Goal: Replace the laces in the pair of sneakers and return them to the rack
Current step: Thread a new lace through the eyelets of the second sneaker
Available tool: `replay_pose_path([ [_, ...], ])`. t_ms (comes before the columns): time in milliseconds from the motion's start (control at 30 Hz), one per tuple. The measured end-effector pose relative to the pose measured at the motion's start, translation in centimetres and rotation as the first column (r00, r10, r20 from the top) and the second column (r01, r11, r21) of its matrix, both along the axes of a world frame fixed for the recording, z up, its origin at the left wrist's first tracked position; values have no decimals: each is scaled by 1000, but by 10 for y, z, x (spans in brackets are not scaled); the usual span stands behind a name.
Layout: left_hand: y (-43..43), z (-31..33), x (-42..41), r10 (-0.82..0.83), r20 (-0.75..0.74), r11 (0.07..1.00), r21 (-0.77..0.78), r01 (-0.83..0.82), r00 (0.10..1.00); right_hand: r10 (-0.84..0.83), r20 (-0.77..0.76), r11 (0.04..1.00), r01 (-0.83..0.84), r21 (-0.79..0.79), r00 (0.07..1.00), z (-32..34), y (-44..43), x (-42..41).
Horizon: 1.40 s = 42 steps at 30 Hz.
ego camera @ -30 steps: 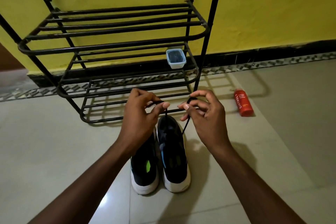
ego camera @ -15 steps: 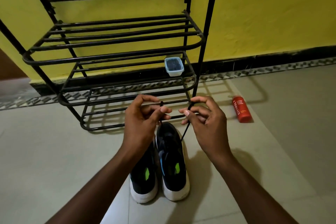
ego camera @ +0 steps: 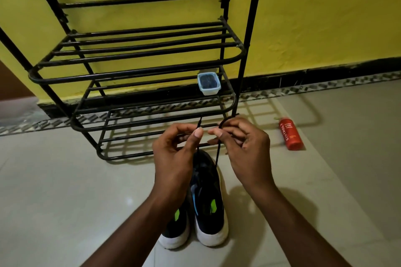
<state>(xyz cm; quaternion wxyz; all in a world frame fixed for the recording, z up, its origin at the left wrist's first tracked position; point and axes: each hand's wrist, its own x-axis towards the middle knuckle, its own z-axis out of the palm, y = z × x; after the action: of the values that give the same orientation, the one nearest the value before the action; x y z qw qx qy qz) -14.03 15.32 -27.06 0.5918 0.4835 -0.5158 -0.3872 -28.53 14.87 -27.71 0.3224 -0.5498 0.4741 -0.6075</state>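
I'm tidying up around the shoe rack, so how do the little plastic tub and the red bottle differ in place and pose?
The tub stands upright on a rack shelf; the red bottle lies on its side on the floor, right of the rack. The tub is clear with dark contents; the bottle is opaque red with white lettering. Shared: neither is touched; the left hand and right hand hold the lace.

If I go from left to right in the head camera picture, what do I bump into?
Left hand → right hand, both pinching the lace → red bottle. The sneakers and the rack overlap the hands, so I skip them.
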Motion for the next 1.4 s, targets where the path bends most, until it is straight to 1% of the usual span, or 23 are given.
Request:
replay_pose_path([
  [167,-1,6,1,-37,-38,998,43,38,999,48,20,999,-48,-26,999,6,-1,6],
  [267,1,9,4,-33,-60,997,64,37,998,2,0,999,-2,-37,1000,6,-1,10],
  [333,1,11,6,-24,-98,992,118,35,995,-37,-29,999,37,-27,999,6,-1,12],
  [467,-2,17,7,9,-230,953,298,62,973,-82,-44,996,81,-26,996,5,1,16],
  [533,-3,19,7,18,-245,945,322,64,969,-90,-45,996,89,-23,995,5,2,17],
  [667,-3,23,8,7,-236,947,315,69,972,-106,-63,994,105,-20,992,3,3,16],
  [833,-2,24,11,2,-231,954,292,67,973,-87,-83,996,85,-28,993,6,1,18],
  [1200,4,25,11,-6,-192,962,268,58,981,-60,-82,998,58,-29,995,9,3,18],
  [1400,6,27,12,5,-176,961,272,43,984,-72,-78,997,71,-15,994,11,2,18],
])
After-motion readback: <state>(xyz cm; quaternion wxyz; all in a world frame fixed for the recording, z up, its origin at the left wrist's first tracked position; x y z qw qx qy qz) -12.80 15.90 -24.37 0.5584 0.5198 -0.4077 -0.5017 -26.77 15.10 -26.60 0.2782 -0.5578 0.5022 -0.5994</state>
